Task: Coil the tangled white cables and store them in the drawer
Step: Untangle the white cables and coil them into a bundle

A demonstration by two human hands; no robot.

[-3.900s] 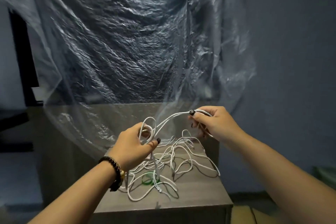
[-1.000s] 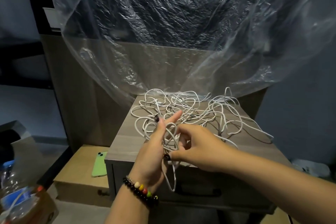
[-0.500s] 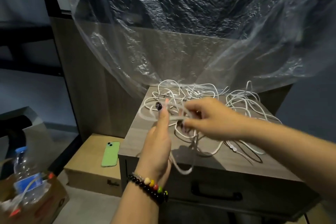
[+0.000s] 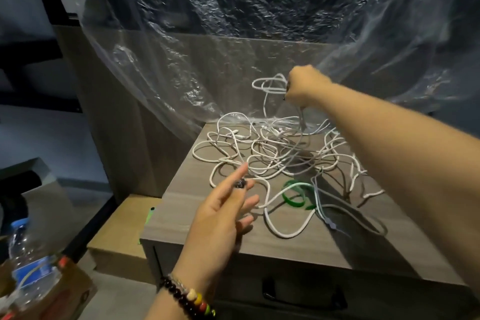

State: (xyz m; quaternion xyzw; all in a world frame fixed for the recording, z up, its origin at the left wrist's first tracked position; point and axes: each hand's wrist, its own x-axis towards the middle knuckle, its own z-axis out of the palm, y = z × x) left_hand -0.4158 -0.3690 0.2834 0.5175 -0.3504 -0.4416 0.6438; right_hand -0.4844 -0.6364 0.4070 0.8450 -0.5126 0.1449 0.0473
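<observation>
Head view, the only one: the right hand (image 4: 302, 88) is raised above the back of a grey wooden cabinet (image 4: 259, 241), with its fingers curled tight round a small coil of white cable (image 4: 270, 86). From the fist several strands hang down to the tangle of white cables (image 4: 272, 153) that lies spread over most of the cabinet top, from the back edge to near the front. One loose loop of the tangle reaches close to the front edge. A green band (image 4: 294, 196) lies on the top among the near strands, with cables crossing over it.

The left hand (image 4: 220, 218) is held over the front left part of the cabinet top, palm turned sideways, with fingers loosely spread and mostly straight; it holds nothing. Its forefinger points toward the tangle, and a dark nail shows on one finger. A beaded bracelet (image 4: 189, 299) sits on the left wrist.

The drawer (image 4: 324, 296) in the cabinet front is closed, with a dark handle on its face. A clear plastic sheet (image 4: 181, 60) hangs behind the cabinet, its lower edge reaching the back of the top. To the left on the floor stands a low cardboard box (image 4: 122, 239) with a green phone (image 4: 149, 216) lying on it, partly hidden by the cabinet. At the lower left corner a plastic water bottle (image 4: 23, 262) is in view, blurred.
</observation>
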